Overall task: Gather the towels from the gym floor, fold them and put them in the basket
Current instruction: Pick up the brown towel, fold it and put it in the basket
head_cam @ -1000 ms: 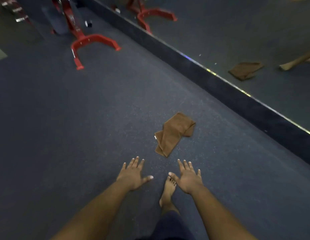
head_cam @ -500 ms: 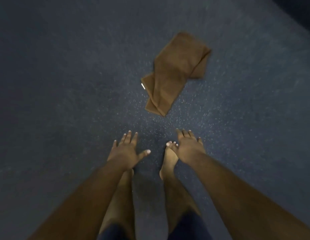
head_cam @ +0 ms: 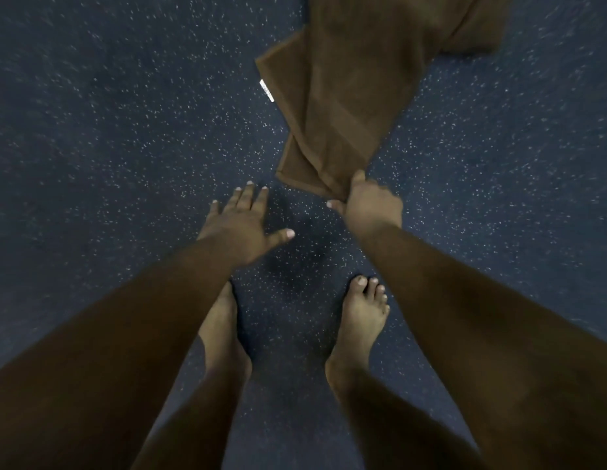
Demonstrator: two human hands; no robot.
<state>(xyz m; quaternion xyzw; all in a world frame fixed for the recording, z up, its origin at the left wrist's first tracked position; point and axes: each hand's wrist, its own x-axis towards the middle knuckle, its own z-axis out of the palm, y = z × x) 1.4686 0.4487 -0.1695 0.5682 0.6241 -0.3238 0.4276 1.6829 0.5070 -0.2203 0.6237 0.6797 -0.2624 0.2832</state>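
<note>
Our right hand (head_cam: 369, 206) pinches the near corner of the brown towel (head_cam: 356, 89), whose long axis runs ahead and slightly rightward from it on the floor, while our left hand (head_cam: 242, 227) hovers spread beside it, farther away.

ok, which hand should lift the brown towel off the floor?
Right. The right hand already pinches the near corner of the brown towel; the left hand is open, apart from it.

brown towel (head_cam: 356, 83) at 12 o'clock, soft matt terry cloth with a flat woven band, small white fabric label (head_cam: 266, 90) on its edge, floor (head_cam: 125, 130) matt dark blue, pale-speckled, finely grainy
</note>
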